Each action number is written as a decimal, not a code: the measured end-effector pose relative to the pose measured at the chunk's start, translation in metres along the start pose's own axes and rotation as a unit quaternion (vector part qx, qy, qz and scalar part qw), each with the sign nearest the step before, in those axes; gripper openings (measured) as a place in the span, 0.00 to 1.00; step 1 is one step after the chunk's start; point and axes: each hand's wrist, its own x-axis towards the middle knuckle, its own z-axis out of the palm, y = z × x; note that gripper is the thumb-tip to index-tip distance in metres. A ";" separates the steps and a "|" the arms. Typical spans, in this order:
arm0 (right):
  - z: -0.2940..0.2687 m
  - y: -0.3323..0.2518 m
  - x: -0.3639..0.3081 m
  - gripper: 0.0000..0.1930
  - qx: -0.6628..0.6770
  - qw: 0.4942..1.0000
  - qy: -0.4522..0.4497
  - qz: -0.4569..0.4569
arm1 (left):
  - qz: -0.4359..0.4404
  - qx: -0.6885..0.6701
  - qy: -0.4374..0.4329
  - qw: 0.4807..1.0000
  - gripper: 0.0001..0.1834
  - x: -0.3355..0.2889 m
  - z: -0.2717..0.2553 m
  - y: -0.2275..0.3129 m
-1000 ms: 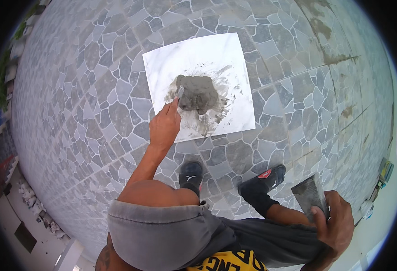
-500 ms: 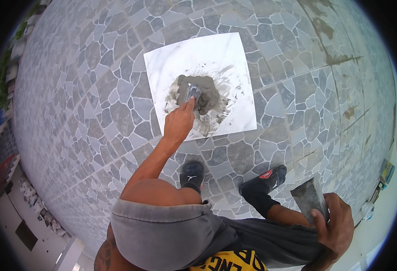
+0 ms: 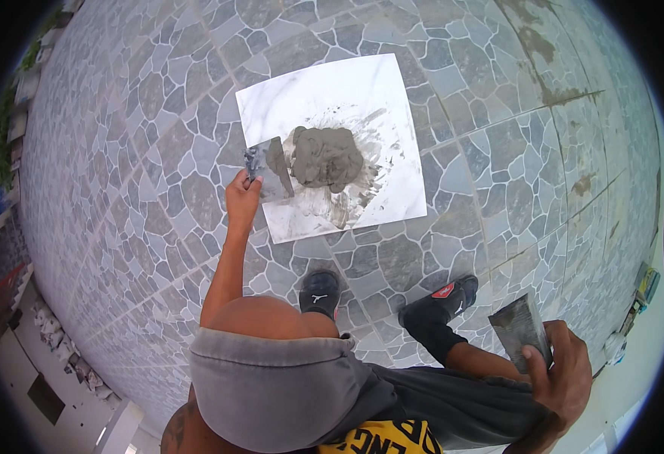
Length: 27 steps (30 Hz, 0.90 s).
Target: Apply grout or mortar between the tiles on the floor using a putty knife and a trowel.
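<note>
My left hand (image 3: 243,201) is closed on the short handle of a putty knife (image 3: 269,168), at the left edge of a square white marbled tile (image 3: 370,87). A strip of wet mortar clings to its wide blade. Just right of the blade, a heap of grey mortar (image 3: 326,157) sits near the middle of the tile, with smears around it. Near my right knee, my right hand (image 3: 565,374) grips a flat metal scraper (image 3: 521,334), its face coated in grey residue. That hand's grip hides any handle.
Stone-patterned paving (image 3: 166,144) surrounds the tile. My black shoes (image 3: 321,291) stand just short of its near edge. Brown stains (image 3: 540,45) mark the paving at far right. Rubble (image 3: 63,344) lies along the left wall, and items (image 3: 638,303) stand at the right edge.
My left hand has drawn the putty knife leftward, off the mortar heap to the tile's left edge. The heap is now fully visible. My right hand has hardly moved.
</note>
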 end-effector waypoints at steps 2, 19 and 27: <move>-0.001 0.000 0.001 0.14 0.002 1.000 -0.015 -0.003 | 0.015 -0.049 -0.007 0.999 0.14 0.007 0.004 -0.006; 0.001 -0.034 0.002 0.14 -0.002 1.000 0.007 -0.027 | 0.236 0.294 -0.015 0.926 0.18 -0.019 0.043 0.057; 0.010 -0.054 0.006 0.13 0.004 1.000 0.012 -0.009 | 0.267 0.341 -0.057 0.899 0.19 -0.035 0.034 0.063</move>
